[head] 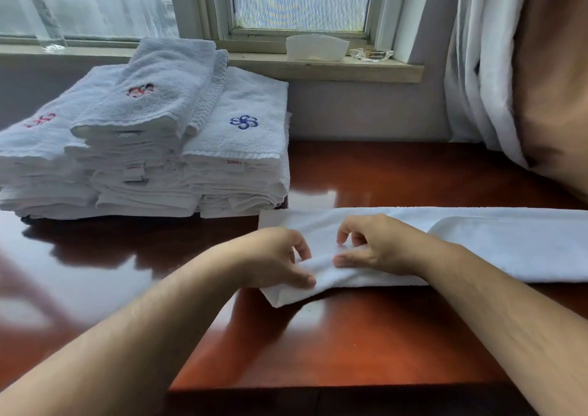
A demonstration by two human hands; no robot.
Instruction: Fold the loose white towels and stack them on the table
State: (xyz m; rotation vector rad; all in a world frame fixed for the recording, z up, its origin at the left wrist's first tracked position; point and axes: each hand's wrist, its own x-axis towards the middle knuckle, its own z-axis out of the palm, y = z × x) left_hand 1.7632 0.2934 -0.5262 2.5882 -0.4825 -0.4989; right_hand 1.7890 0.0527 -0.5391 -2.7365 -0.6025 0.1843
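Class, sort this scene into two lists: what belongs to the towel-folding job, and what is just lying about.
Job: towel, held by left hand and right hand; folded stacks; table.
Lying about: bottle, white holder, glass dish, curtain.

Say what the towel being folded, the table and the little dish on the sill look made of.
Towel: white terry cloth, probably cotton; fuzzy nap. Table: reddish wood or veneer, glossy lacquer, mirroring the window light. Dish: clear glass, likely; see-through with glints.
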